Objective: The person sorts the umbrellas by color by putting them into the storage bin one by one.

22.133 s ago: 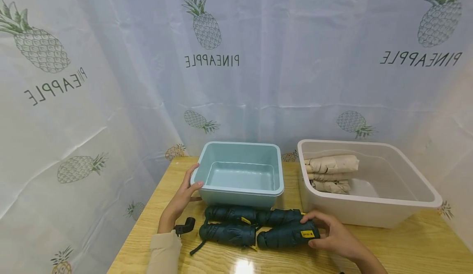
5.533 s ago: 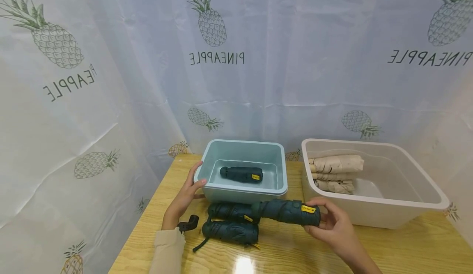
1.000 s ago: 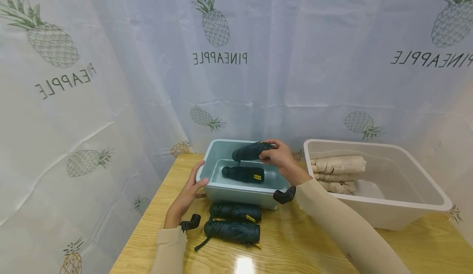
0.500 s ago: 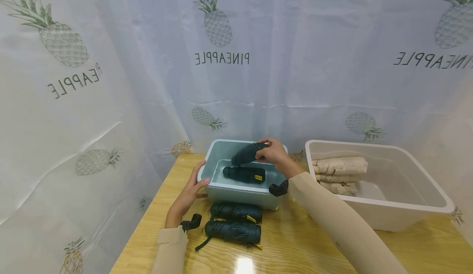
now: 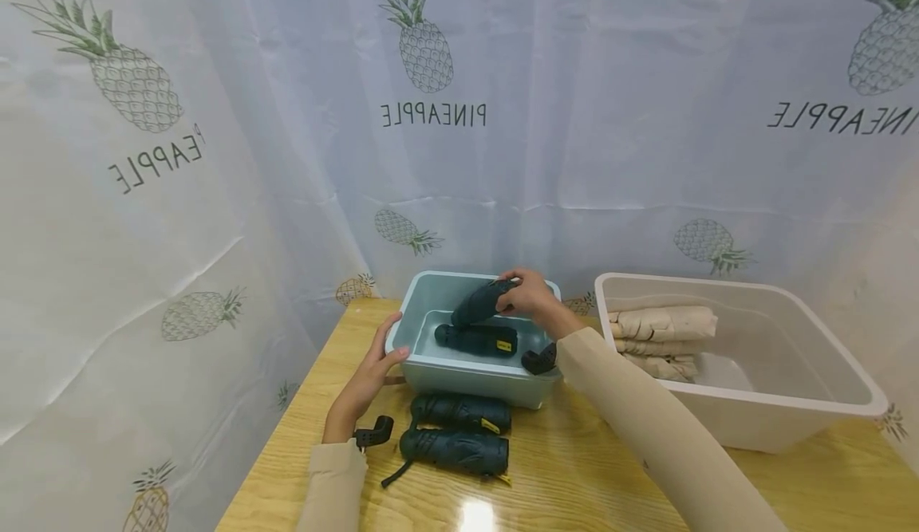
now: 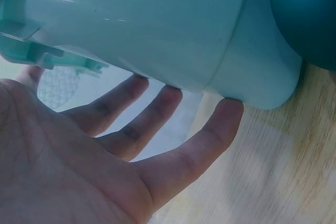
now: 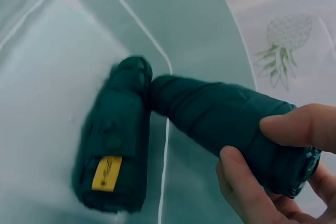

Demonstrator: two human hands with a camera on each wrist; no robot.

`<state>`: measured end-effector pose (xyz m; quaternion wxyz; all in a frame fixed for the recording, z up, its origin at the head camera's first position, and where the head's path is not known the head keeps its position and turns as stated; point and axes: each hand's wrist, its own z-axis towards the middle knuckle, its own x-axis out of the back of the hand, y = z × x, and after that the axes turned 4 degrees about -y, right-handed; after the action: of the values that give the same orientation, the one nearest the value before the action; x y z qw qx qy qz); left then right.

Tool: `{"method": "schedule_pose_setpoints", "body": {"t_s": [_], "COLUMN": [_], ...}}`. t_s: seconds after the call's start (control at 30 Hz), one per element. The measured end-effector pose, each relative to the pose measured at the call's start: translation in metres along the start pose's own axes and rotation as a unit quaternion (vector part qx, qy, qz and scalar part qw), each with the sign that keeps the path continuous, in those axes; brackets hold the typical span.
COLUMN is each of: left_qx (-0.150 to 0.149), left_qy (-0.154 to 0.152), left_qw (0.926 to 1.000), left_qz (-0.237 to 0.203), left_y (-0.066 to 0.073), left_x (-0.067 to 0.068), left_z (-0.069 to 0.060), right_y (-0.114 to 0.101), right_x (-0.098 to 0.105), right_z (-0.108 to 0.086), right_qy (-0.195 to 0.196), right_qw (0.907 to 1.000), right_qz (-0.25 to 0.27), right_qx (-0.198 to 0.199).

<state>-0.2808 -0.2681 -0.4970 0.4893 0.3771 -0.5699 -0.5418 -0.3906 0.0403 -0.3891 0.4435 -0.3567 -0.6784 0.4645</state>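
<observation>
My right hand (image 5: 527, 293) grips a dark green folded umbrella (image 5: 479, 302) by one end, inside the light blue bin (image 5: 459, 368). In the right wrist view this umbrella (image 7: 220, 119) slants, its far tip against another folded umbrella (image 7: 115, 135) with a yellow tag, lying on the bin floor. My left hand (image 5: 369, 372) holds the bin's left front corner, thumb over the rim. Fingertips (image 6: 228, 108) meet the outer wall in the left wrist view. Two more folded umbrellas, a rear one (image 5: 459, 411) and a front one (image 5: 455, 451), lie on the table before the bin.
A larger off-white bin (image 5: 732, 412) stands on the right, with several beige wrapped bundles (image 5: 664, 325) at its left side. Both bins stand on a wooden table (image 5: 567, 484). A white curtain (image 5: 574, 157) printed with pineapples hangs behind and at the left.
Since 5.5 s ago, my right hand has carried the umbrella from above the table into the blue bin. Over the last second, it tilts more steeply. The left hand keeps its hold.
</observation>
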Motion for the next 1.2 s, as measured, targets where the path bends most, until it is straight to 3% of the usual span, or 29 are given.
{"method": "schedule_pose_setpoints", "body": {"t_s": [0.5,0.8,1.03,1.2], "left_qx": [0.001,-0.004,-0.004,-0.003], "left_qy": [0.003,-0.003,-0.007,-0.007], "left_qw": [1.0,0.9999,0.9999,0.9999], "left_qz": [0.004,0.009,0.008,0.008], "left_y": [0.0,-0.002,-0.001,-0.001], "left_x": [0.001,0.002,0.002,0.002], "left_z": [0.0,0.002,0.002,0.002], "right_y": [0.01,0.012,0.009,0.002], "right_x": [0.014,0.016,0.018,0.021], "right_z": [-0.001,0.0,-0.003,-0.011], "right_qy": [-0.041,-0.108,-0.118,-0.124], "right_qw": [0.9978,0.9899,0.9885,0.9897], "right_qz": [-0.047,-0.081,-0.086,-0.071], "right_qx": [-0.023,-0.041,-0.038,-0.01]}}
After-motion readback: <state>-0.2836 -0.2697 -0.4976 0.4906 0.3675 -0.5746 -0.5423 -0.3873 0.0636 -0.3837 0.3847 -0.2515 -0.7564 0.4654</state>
